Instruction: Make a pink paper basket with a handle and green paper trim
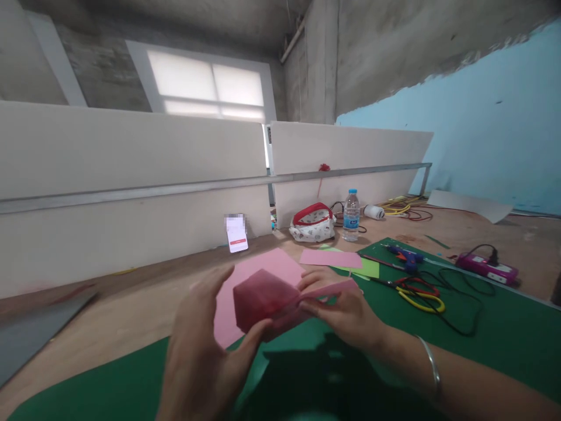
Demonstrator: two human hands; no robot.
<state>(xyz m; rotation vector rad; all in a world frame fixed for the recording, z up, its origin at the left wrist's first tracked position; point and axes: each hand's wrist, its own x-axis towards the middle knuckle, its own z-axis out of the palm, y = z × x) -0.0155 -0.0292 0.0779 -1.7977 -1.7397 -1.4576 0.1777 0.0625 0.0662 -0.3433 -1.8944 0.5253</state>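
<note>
A folded dark pink paper shape (pixel 260 298) is held up over the green cutting mat (pixel 482 351). My left hand (pixel 205 356) cups it from below and the left, thumb against its lower edge. My right hand (pixel 342 307) pinches a paper flap sticking out on its right side. A silver bangle (pixel 432 365) sits on my right wrist. Beneath the shape a light pink paper sheet (pixel 263 269) lies flat on the table.
A second pink sheet (pixel 331 258) and a light green sheet (pixel 366 269) lie behind. Scissors (pixel 416 289), a blue glue gun (pixel 405 255), black cord and a pink power strip (pixel 486 269) are at the right. A water bottle (pixel 351 215), pouch (pixel 312 223) and phone (pixel 236 234) stand by the white partition.
</note>
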